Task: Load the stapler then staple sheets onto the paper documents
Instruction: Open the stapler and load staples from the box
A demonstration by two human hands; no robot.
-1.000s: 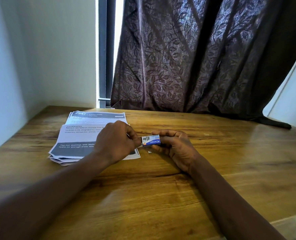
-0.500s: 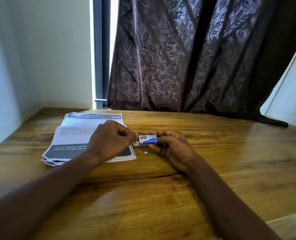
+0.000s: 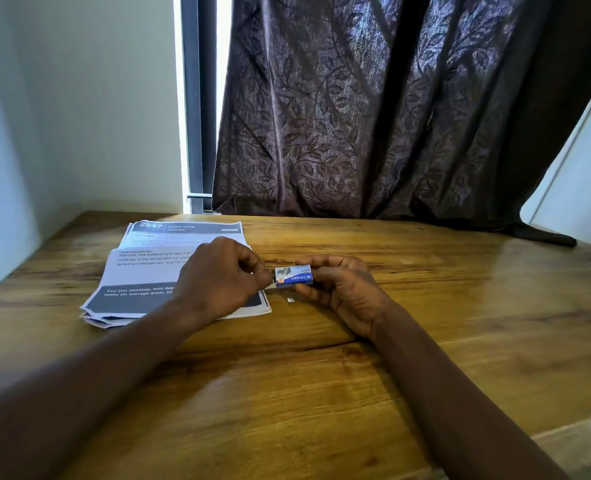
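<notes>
Head view: the box (image 3: 294, 277), a small blue and white staple packet, is held just above the table (image 3: 287, 393). The right hand (image 3: 342, 292) grasps the box from its right side, fingers curled round the far and near edges, thumb along the top. The left hand (image 3: 217, 282) comes in from the box's left, fingers bunched and curled, thumb and forefinger pinching at the box's left end. A pale sliver shows there, but I cannot tell whether it is a tray or staples. Just in front of the box, toward the person, a small metal bit (image 3: 291, 300) lies on the wood. Left of the box lies a loose stack of printed papers (image 3: 148, 271), partly covered by the left hand and wrist. Well behind the box hangs a dark leaf-patterned curtain (image 3: 391, 109), with a window frame (image 3: 197, 98) to its left.
</notes>
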